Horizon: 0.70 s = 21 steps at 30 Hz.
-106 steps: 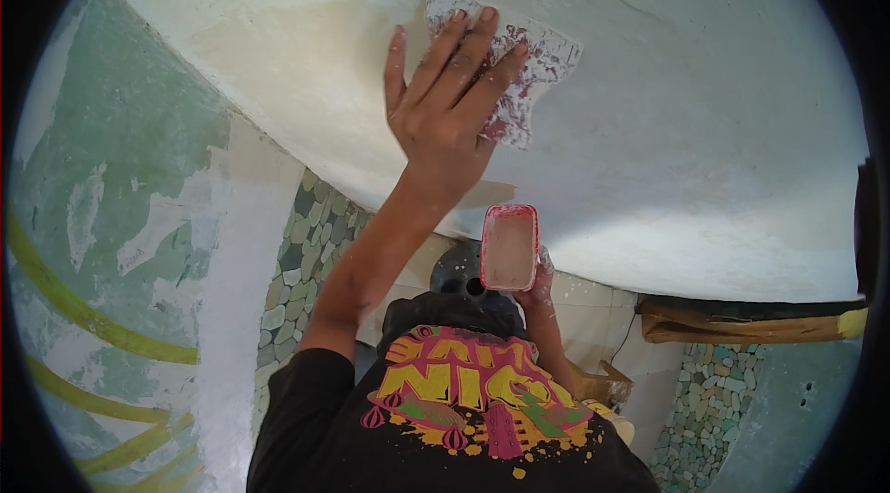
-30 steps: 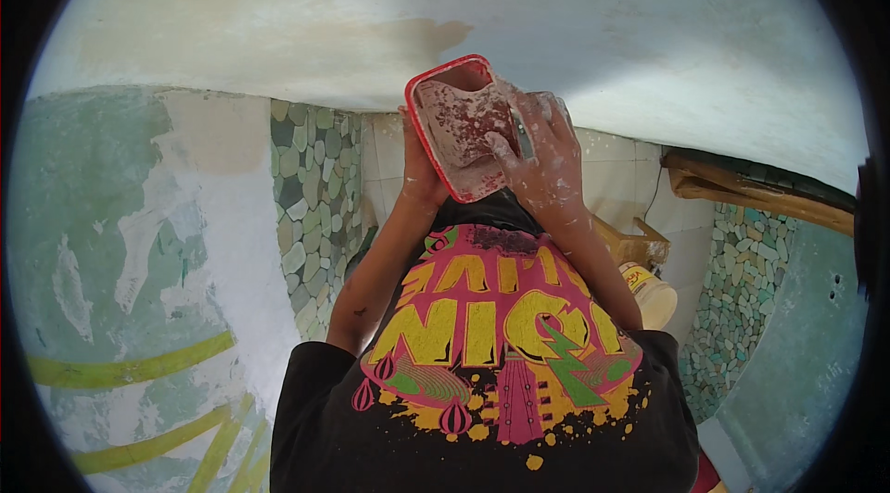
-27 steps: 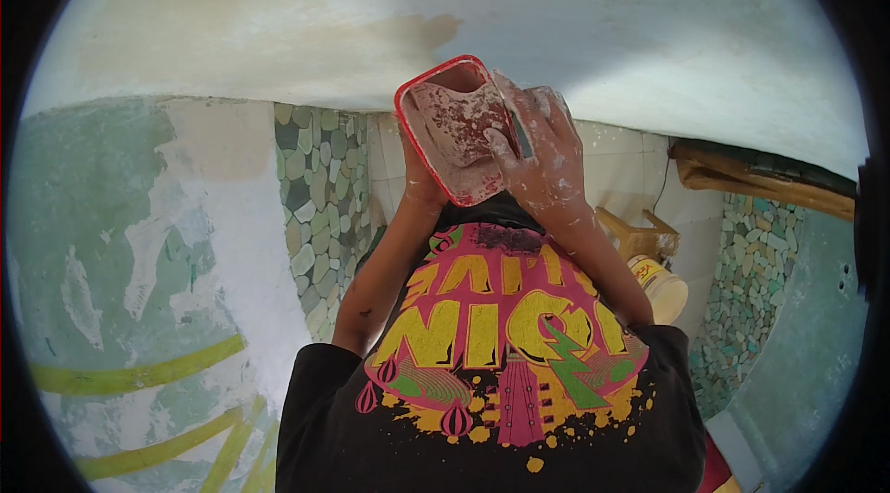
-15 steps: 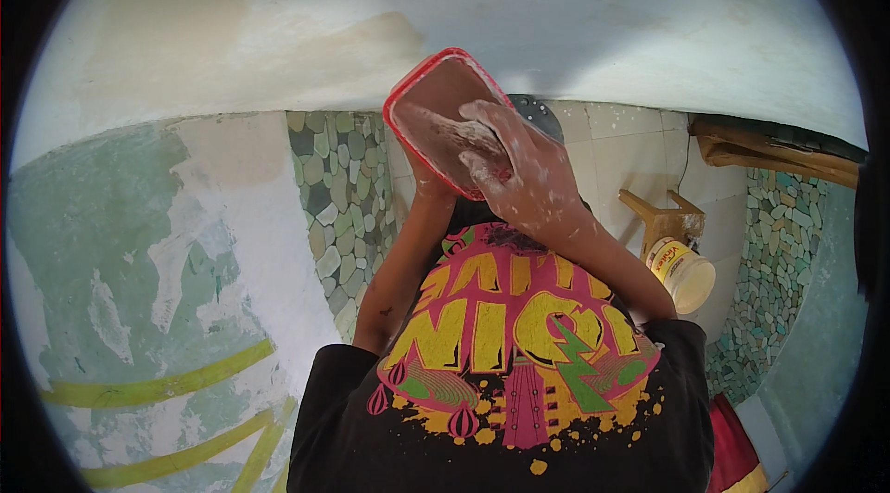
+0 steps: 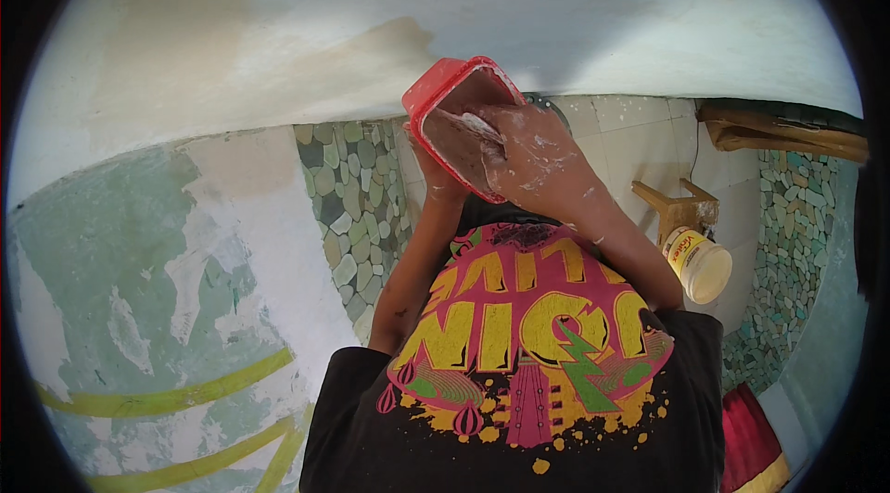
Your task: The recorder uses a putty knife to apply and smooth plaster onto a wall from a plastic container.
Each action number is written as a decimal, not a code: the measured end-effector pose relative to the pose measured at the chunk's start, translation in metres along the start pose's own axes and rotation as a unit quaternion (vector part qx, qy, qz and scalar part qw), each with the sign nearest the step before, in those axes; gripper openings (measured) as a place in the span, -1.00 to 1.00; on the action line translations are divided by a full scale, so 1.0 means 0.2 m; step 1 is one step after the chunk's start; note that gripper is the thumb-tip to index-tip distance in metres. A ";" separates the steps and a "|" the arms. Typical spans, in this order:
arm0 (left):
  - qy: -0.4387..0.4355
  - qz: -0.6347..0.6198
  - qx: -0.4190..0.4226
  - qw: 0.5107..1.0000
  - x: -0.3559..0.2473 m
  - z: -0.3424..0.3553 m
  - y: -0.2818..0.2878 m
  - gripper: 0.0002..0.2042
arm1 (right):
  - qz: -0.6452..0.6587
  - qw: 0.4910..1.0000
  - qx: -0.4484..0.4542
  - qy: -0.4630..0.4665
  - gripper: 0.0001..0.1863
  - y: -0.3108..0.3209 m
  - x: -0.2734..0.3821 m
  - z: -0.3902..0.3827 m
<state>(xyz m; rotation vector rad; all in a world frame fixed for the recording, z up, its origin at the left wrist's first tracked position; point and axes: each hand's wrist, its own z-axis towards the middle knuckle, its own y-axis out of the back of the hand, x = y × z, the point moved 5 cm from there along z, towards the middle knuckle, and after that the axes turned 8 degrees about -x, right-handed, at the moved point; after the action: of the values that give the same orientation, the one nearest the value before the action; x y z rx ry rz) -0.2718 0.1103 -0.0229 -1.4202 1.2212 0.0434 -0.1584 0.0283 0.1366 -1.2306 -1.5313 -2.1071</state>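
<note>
A red rectangular tub [image 5: 436, 85], its rim smeared white, is held tilted in front of my chest. My left hand [image 5: 434, 165] grips it from the near left side and underneath; most of those fingers are hidden behind its wall. Into the tub reaches my right hand [image 5: 542, 148], spattered with whitish paste. Its fingers are bent inward and partly out of sight. A wet white smear of paste [image 5: 480, 128] shows at the fingertips, against the brownish inside. Whether the right fingers hold anything more solid is hidden.
A pale wall [image 5: 324, 20] curves across the far side. At right, a yellow-labelled plastic bucket [image 5: 706, 272] stands by a small wooden stool [image 5: 667, 206]. Pebble strips [image 5: 348, 196] border the tiled floor. Patchy green plaster [image 5: 111, 261] with yellow-green bands lies left; red cloth [image 5: 751, 437] lies lower right.
The tub has shifted slightly right and tilted further, showing more of its outer left wall. My right hand has moved deeper into it, its fingers now less visible.
</note>
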 end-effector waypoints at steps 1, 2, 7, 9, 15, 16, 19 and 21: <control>-0.005 0.007 0.016 1.000 -0.02 0.00 -0.01 -0.20 | -0.007 1.000 -0.009 -0.005 -0.68 0.00 0.00 0.00; -0.011 0.014 0.032 0.999 -0.03 0.00 -0.02 -0.20 | -0.014 1.000 -0.018 -0.009 -0.69 0.00 0.00 0.00; -0.033 0.037 0.067 0.996 -0.07 -0.01 -0.13 -0.18 | -0.008 0.997 -0.070 0.003 -0.66 -0.01 0.02 0.02; -0.033 0.031 0.072 0.996 -0.07 -0.01 -0.12 -0.17 | -0.014 0.998 -0.064 0.007 -0.66 -0.02 0.02 0.02; 0.003 0.048 0.022 0.999 -0.04 -0.04 -0.09 -0.16 | 0.044 0.997 -0.008 0.064 -0.62 -0.09 -0.04 0.02; -0.001 0.058 0.018 0.998 -0.05 -0.04 -0.10 -0.16 | 0.054 0.996 -0.040 0.061 -0.59 -0.10 -0.05 0.01; -0.007 0.069 0.005 0.998 -0.06 -0.03 -0.10 -0.16 | 0.068 0.994 -0.065 0.055 -0.57 -0.13 -0.10 0.00; -0.010 0.071 -0.003 0.997 -0.06 -0.04 -0.09 -0.16 | 0.074 0.994 -0.057 0.052 -0.57 -0.15 -0.12 0.00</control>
<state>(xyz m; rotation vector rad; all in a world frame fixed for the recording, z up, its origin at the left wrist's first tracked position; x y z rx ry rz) -0.2707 0.1075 -0.0002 -1.3340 1.3050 0.1580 -0.1628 0.0343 0.0989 -1.2104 -1.2527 -2.1508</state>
